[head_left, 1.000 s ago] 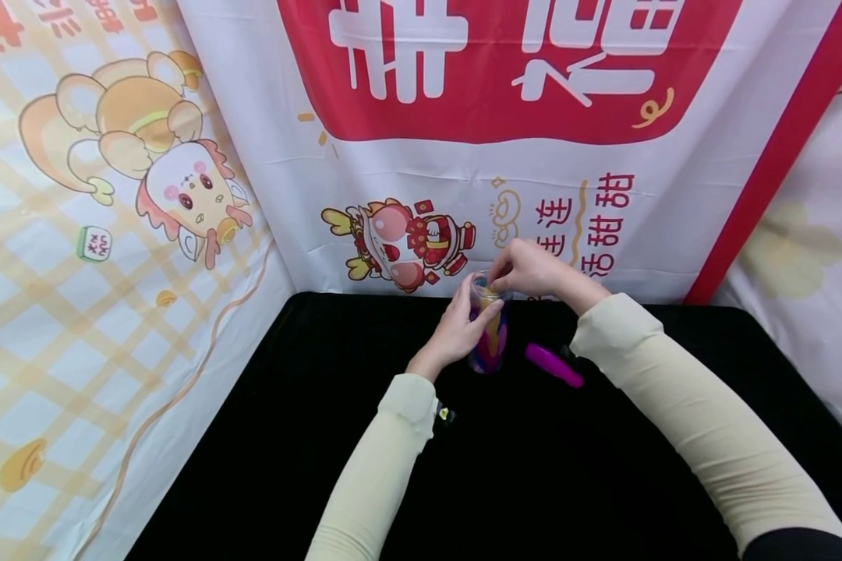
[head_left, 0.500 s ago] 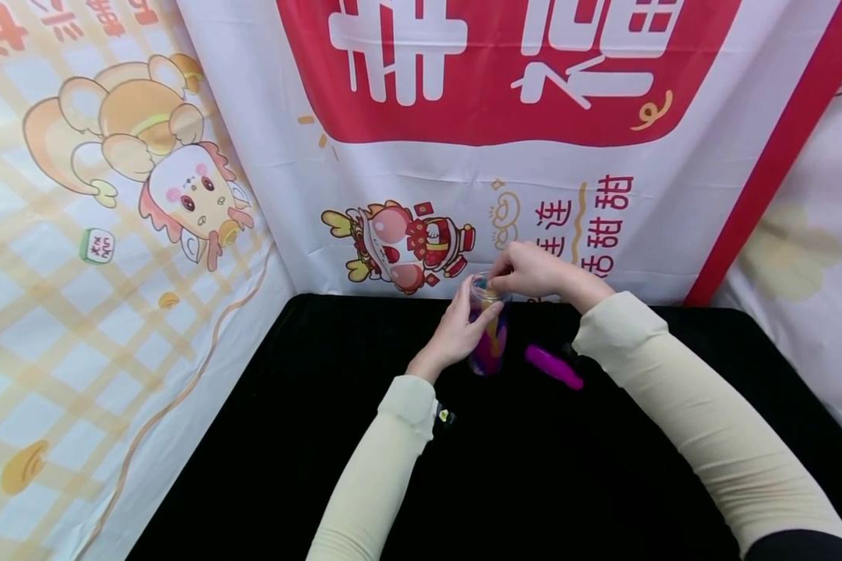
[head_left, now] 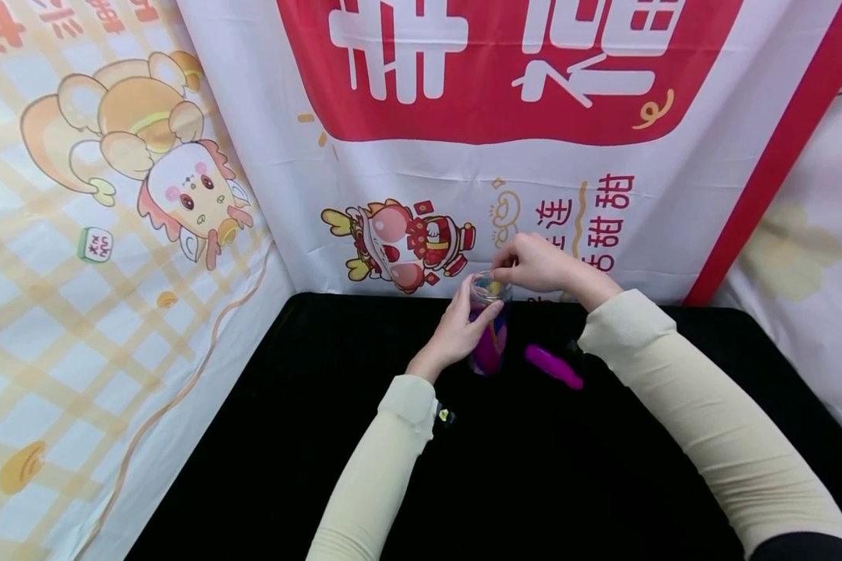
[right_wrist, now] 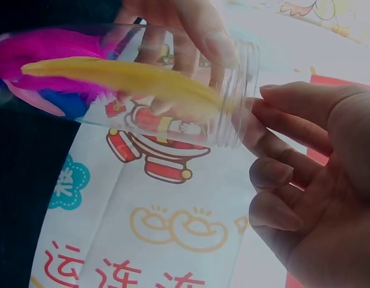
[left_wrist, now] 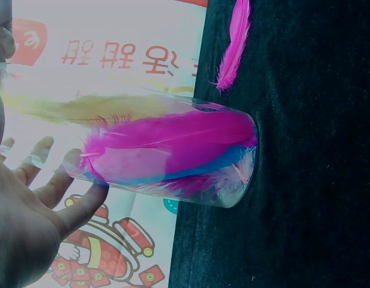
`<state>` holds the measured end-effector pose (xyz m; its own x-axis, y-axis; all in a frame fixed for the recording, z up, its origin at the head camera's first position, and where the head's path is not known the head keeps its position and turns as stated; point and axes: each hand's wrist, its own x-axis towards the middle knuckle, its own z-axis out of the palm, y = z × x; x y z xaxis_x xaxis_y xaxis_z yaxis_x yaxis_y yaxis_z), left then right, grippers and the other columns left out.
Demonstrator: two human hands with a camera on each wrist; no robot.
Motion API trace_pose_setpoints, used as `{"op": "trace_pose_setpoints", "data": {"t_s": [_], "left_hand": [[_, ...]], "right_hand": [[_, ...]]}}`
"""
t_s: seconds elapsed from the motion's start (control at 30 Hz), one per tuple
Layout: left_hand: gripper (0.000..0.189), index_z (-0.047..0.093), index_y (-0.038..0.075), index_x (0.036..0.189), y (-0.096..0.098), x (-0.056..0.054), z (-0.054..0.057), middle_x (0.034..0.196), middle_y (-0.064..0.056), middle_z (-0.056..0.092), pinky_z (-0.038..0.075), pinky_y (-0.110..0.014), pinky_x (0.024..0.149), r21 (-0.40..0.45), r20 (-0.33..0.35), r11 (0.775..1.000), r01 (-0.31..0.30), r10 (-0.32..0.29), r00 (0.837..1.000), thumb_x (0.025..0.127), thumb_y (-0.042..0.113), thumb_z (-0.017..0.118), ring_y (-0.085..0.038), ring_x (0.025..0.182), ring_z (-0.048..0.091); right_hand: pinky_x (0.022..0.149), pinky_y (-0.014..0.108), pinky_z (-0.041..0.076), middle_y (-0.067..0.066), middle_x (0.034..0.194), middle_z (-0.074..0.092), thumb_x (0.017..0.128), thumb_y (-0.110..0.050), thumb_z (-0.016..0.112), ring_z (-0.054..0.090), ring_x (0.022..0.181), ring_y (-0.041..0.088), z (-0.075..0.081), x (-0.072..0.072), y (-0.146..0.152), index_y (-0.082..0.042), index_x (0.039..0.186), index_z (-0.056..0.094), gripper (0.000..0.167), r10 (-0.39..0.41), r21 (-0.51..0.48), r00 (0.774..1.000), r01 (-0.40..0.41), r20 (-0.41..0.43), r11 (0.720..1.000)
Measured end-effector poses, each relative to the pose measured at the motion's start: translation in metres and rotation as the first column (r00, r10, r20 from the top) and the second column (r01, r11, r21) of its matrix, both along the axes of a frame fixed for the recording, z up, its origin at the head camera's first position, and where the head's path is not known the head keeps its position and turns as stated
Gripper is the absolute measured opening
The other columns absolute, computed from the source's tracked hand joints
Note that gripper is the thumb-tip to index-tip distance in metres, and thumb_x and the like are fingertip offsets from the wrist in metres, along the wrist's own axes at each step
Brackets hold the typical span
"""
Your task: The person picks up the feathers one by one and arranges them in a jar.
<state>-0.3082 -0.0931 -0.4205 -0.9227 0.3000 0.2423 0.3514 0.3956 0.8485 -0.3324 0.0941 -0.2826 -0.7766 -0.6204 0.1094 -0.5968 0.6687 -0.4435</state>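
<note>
My left hand grips a clear jar around its upper part, thumb on one side and fingers on the other. The jar stands on the black cloth near the back. Inside it, magenta feathers and a blue feather lie toward the bottom. A long yellow feather runs along the jar's inside up to the open mouth. At that mouth my right hand pinches the yellow feather's upper end between thumb and fingers, the other fingers curled in.
A loose magenta feather lies on the black cloth to the right of the jar. Close behind the jar hangs a white printed banner. Another printed sheet borders the table on the left.
My right hand has shifted slightly up and to the right at the jar's mouth, showing more of the opening. My left hand and the jar stay in place.
</note>
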Motion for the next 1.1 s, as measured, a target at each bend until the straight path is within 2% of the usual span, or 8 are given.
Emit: {"op": "trace_pose_setpoints", "data": {"t_s": [0.2,0.37,0.63,0.87,1.1], "left_hand": [[0.085,0.014,0.023,0.164,0.000,0.000,0.000,0.159,-0.011,0.035,0.037,-0.048,0.116,-0.011,-0.001,1.000,-0.009,0.009,1.000,0.100,0.067,0.049,-0.028,0.142,0.043],[0.084,0.012,0.024,0.164,0.000,0.001,0.001,0.156,-0.011,0.038,0.041,-0.047,0.114,-0.001,0.021,1.000,0.001,-0.001,1.000,0.100,0.066,0.048,-0.027,0.138,0.047],[0.086,0.011,0.025,0.164,0.000,0.001,0.002,0.159,-0.010,0.035,0.035,-0.049,0.118,0.001,0.044,1.000,0.007,-0.007,0.999,0.099,0.069,0.047,-0.027,0.145,0.040],[0.089,0.012,0.018,0.164,0.000,-0.001,0.000,0.159,-0.011,0.035,0.033,-0.051,0.119,-0.006,0.033,1.000,0.006,-0.006,0.999,0.099,0.069,0.046,-0.027,0.145,0.039],[0.086,0.013,0.021,0.164,0.001,-0.001,0.000,0.160,-0.010,0.034,0.033,-0.049,0.119,-0.008,0.037,1.000,-0.005,0.005,0.999,0.100,0.066,0.048,-0.026,0.147,0.038]], "right_hand": [[0.069,0.038,0.054,0.004,0.088,0.075,0.097,-0.015,0.071,0.065,0.074,0.019,0.002,0.001,0.003,-0.007,0.098,0.080,0.013,0.005,-0.010,0.999,-0.006,-0.037,1.000],[0.070,0.040,0.054,0.004,0.087,0.075,0.096,-0.014,0.072,0.064,0.075,0.019,0.001,0.001,0.004,-0.007,0.095,0.080,0.011,-0.002,-0.020,0.998,0.001,-0.056,1.000],[0.072,0.041,0.055,0.005,0.090,0.075,0.097,-0.014,0.071,0.066,0.080,0.021,0.000,-0.001,0.008,-0.006,0.096,0.079,0.011,-0.007,-0.033,0.998,0.005,-0.055,0.999],[0.072,0.041,0.055,0.006,0.091,0.075,0.097,-0.013,0.071,0.065,0.079,0.022,0.001,-0.001,0.014,-0.004,0.098,0.079,0.012,0.006,-0.044,0.999,-0.008,-0.044,0.999],[0.075,0.043,0.056,0.007,0.095,0.075,0.097,-0.013,0.070,0.067,0.082,0.022,0.000,0.001,0.022,-0.004,0.102,0.077,0.012,-0.001,-0.064,0.999,-0.001,-0.032,0.998]]}}
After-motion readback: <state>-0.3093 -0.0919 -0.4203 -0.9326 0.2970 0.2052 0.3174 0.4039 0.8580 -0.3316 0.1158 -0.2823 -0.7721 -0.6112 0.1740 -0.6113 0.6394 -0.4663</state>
